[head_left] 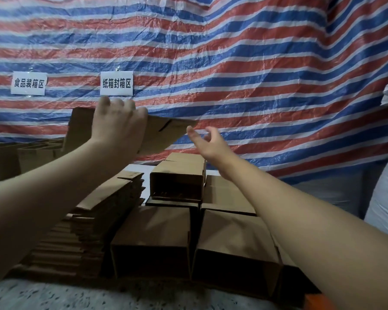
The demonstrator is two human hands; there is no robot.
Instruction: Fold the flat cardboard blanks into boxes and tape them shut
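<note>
My left hand [119, 121] grips a flat brown cardboard blank [164, 135] and holds it raised in the air, tilted, in front of the striped tarp. My right hand [207, 142] hovers just right of the blank's lower right edge, fingers spread and relaxed, holding nothing. Below my left forearm lies a tall stack of flat blanks [94, 218]. To its right stand several folded boxes: one on top with its open end facing me [177, 175], and two larger ones in front [152, 240] [235, 245].
A red, white and blue striped tarp [255, 63] hangs behind, with two white paper signs [29, 83] [116, 83]. More brown boxes [2, 159] sit at the far left. A grey speckled floor [76, 296] lies in front. Something orange [316, 302] shows at the bottom right.
</note>
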